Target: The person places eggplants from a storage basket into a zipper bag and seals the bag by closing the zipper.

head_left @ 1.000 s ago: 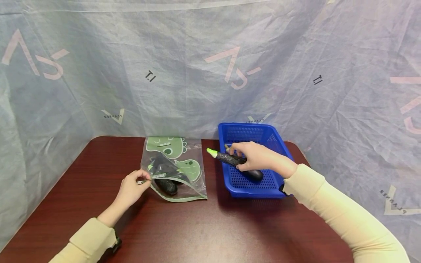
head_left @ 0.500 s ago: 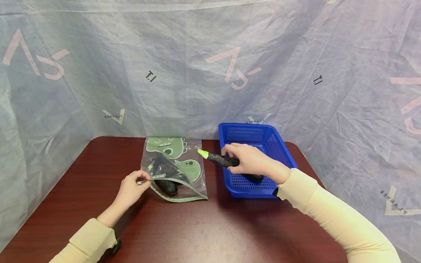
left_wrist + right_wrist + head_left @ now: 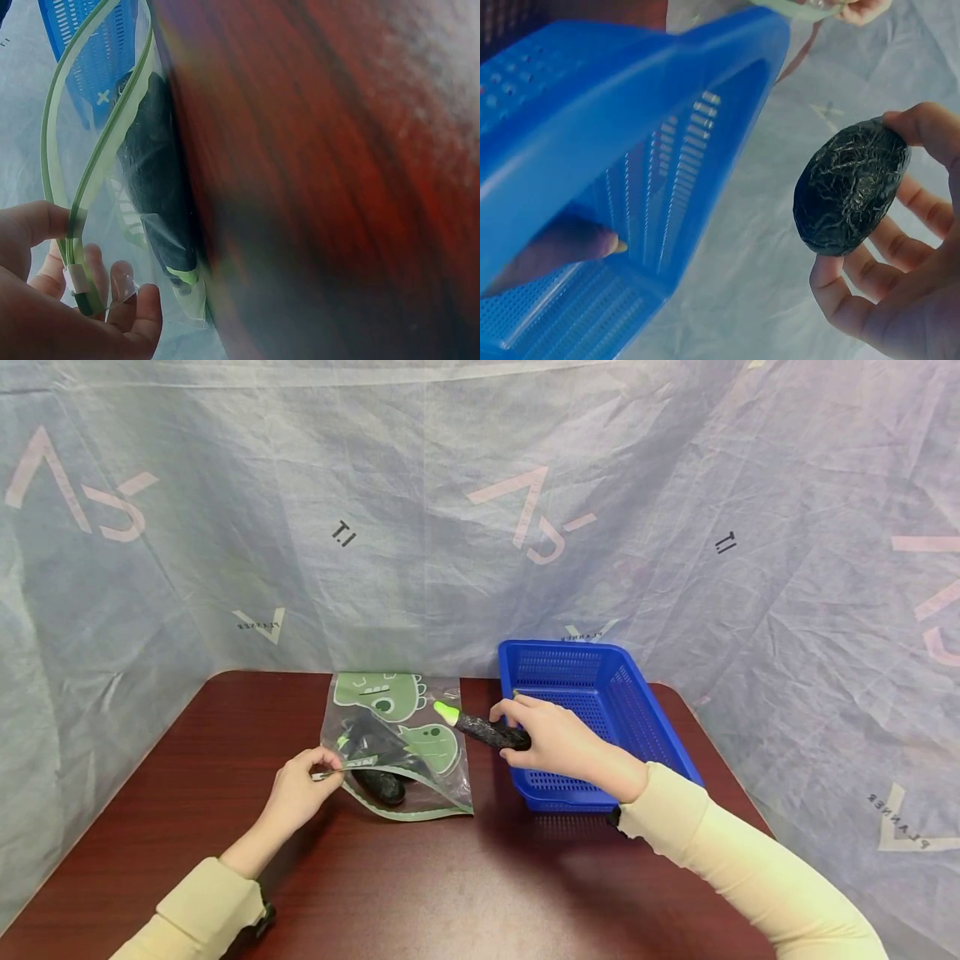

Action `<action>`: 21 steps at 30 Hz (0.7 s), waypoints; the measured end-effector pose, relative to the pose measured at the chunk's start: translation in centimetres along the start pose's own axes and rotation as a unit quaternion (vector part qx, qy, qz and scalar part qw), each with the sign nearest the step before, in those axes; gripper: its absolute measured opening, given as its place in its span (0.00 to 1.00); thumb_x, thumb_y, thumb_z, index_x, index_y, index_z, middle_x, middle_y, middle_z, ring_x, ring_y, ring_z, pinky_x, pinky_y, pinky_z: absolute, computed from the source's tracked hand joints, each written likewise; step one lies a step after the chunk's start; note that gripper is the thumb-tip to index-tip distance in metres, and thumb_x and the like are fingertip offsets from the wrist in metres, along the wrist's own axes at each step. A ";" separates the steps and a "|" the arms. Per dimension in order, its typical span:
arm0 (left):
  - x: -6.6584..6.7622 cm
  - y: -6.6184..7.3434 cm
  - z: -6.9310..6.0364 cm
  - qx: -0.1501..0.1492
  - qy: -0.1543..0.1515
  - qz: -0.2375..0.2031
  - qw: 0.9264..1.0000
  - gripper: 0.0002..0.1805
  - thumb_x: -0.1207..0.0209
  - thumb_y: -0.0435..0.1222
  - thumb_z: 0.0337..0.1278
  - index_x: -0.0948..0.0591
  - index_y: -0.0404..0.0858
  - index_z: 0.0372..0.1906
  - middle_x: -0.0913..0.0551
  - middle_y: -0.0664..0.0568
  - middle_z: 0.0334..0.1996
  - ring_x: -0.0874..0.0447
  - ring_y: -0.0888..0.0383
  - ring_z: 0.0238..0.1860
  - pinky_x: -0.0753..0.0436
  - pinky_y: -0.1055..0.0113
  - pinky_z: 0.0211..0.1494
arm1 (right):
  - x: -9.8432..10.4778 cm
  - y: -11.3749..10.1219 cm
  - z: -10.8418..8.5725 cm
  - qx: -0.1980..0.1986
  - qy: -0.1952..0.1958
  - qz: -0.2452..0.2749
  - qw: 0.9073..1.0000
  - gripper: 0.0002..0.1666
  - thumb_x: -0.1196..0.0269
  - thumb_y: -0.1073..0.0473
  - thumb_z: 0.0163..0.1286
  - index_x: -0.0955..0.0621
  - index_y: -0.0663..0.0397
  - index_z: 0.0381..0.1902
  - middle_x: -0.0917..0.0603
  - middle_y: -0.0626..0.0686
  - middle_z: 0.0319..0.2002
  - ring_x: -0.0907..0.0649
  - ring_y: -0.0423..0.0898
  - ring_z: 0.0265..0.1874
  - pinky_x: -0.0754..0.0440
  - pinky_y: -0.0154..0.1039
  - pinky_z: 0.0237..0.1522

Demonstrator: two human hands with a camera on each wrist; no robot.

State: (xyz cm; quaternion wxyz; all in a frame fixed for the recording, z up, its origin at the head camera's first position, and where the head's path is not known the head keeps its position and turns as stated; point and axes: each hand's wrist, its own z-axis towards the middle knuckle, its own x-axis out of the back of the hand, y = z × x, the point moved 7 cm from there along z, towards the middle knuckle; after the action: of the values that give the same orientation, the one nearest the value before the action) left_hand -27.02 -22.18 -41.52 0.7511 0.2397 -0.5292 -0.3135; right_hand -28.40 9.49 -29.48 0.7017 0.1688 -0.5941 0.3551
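Note:
My right hand (image 3: pixel 562 739) grips a long dark eggplant (image 3: pixel 480 728) with a bright green cap, tilted over the basket's left edge. In the right wrist view, its wrinkled blunt end (image 3: pixel 851 187) shows between thumb and fingers. At the left, my left hand (image 3: pixel 302 787) pinches the mouth of a clear zip bag (image 3: pixel 450 789) near its white slider (image 3: pixel 75 277). Green dinosaur prints cover the bag, and its mouth gapes. Inside lies a dark eggplant (image 3: pixel 384 787); whether there are more is unclear. Another eggplant (image 3: pixel 559 251) lies in the basket, mostly hidden by my right hand in the head view.
A blue perforated basket (image 3: pixel 686 752) stands at the back right of the dark red-brown table (image 3: pixel 465 893). Grey printed cloth (image 3: pixel 420 585) hangs behind the table and at both sides.
My right hand has lifted the eggplant and carried it left out of the basket toward the bag. My left hand and the bag have stayed in place.

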 end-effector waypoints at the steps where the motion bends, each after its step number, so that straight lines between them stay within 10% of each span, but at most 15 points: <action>1: 0.0 0.0 0.0 0.000 0.000 -0.002 1.000 0.04 0.38 0.30 0.46 0.21 0.40 0.29 0.19 0.48 0.35 0.18 0.48 0.39 0.24 0.55 0.43 | 0.0 -0.2 0.0 -0.001 0.004 0.000 1.000 0.24 0.32 0.53 0.52 0.25 0.43 0.47 0.27 0.43 0.31 0.28 0.39 0.27 0.31 0.34 0.24; 12: -0.1 -0.2 0.0 0.006 -0.004 -0.002 1.000 0.04 0.39 0.30 0.47 0.21 0.39 0.30 0.19 0.47 0.36 0.19 0.48 0.40 0.24 0.54 0.44 | -0.2 -1.9 -0.2 0.010 0.060 -0.024 0.998 0.23 0.30 0.52 0.52 0.24 0.43 0.46 0.24 0.44 0.34 0.25 0.41 0.31 0.24 0.40 0.29; 18: -0.2 -0.2 0.0 0.003 0.001 -0.001 1.000 0.03 0.39 0.30 0.46 0.21 0.39 0.29 0.19 0.48 0.34 0.19 0.49 0.39 0.23 0.55 0.43 | -0.5 -2.8 -0.2 0.046 0.095 -0.059 0.993 0.24 0.29 0.54 0.51 0.23 0.46 0.46 0.22 0.46 0.35 0.20 0.47 0.34 0.22 0.49 0.51; 21: -0.2 -0.3 0.0 0.002 0.002 0.001 1.000 0.03 0.39 0.30 0.46 0.21 0.40 0.29 0.19 0.48 0.34 0.19 0.50 0.39 0.24 0.57 0.43 | -0.6 -3.3 -0.3 0.062 0.112 -0.080 0.989 0.24 0.29 0.53 0.50 0.23 0.46 0.46 0.23 0.46 0.34 0.22 0.47 0.29 0.20 0.45 0.39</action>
State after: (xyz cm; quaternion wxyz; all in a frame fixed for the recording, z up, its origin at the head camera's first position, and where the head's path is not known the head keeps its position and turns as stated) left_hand -27.12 -22.21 -41.87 0.7519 0.2411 -0.5291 -0.3109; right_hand -25.96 7.21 -29.54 0.7779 0.2186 -0.4734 0.3508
